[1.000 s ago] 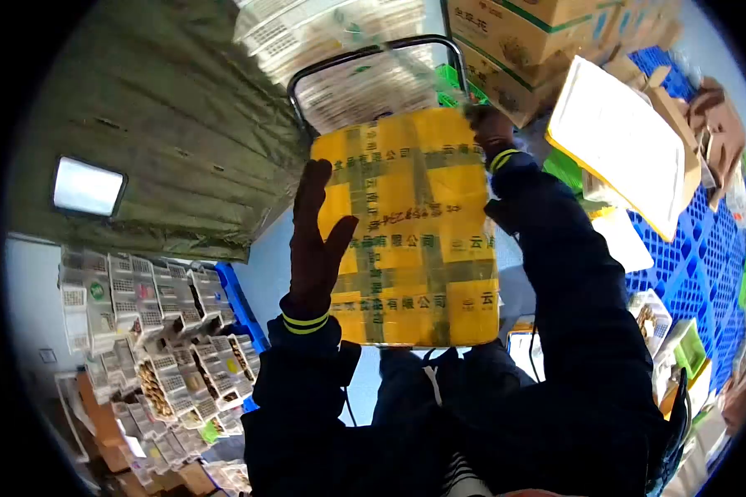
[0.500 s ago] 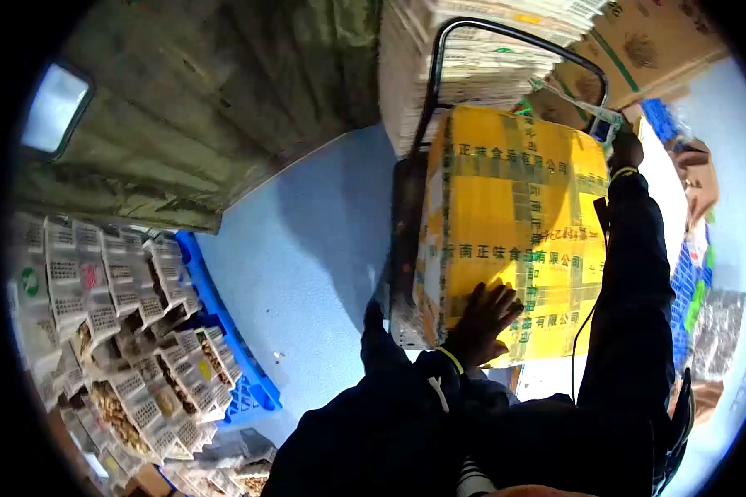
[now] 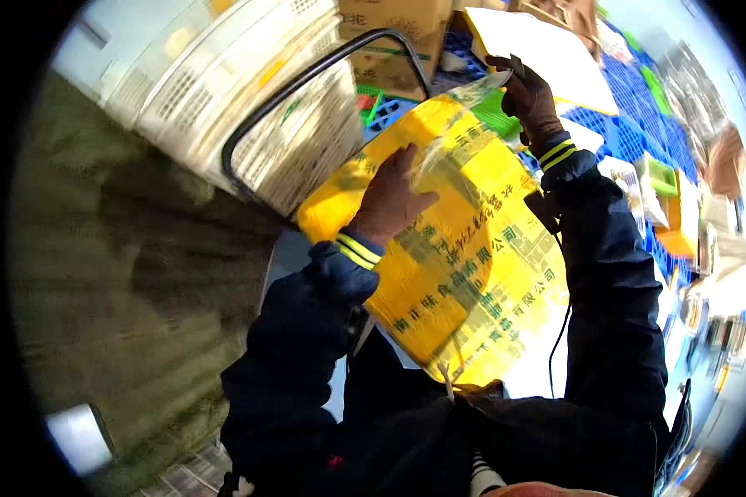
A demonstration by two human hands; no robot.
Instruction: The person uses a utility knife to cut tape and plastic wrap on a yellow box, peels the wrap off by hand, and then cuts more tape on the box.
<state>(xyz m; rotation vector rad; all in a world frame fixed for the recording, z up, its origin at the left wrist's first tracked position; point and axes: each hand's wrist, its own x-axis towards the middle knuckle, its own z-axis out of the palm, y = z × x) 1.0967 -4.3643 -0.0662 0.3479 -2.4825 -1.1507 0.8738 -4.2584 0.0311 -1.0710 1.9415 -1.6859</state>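
A big carton wrapped in yellow printed tape (image 3: 464, 290) lies in front of me, dark characters running across it. My left hand (image 3: 392, 199) rests flat on its upper left part, thumb spread from the fingers. Beyond the carton's far edge, my right hand (image 3: 532, 98) is closed on the end of a clear plastic strip (image 3: 487, 86), which looks like tape. That strip runs down to the carton's top near my left fingers. The black hand-cart handle (image 3: 307, 73) rises behind the carton.
Stacked white plastic crates (image 3: 249, 91) stand behind the handle, with brown cartons (image 3: 398, 41) beside them. A dark green cloth cover (image 3: 141, 290) hangs at left. Blue pallets (image 3: 630, 91), a white board (image 3: 547, 58) and small boxes are at right.
My view has turned, so the carton appears tilted. My left hand has moved from the carton's near side to its far left part. My right hand still grips the strip, now beyond the far edge.
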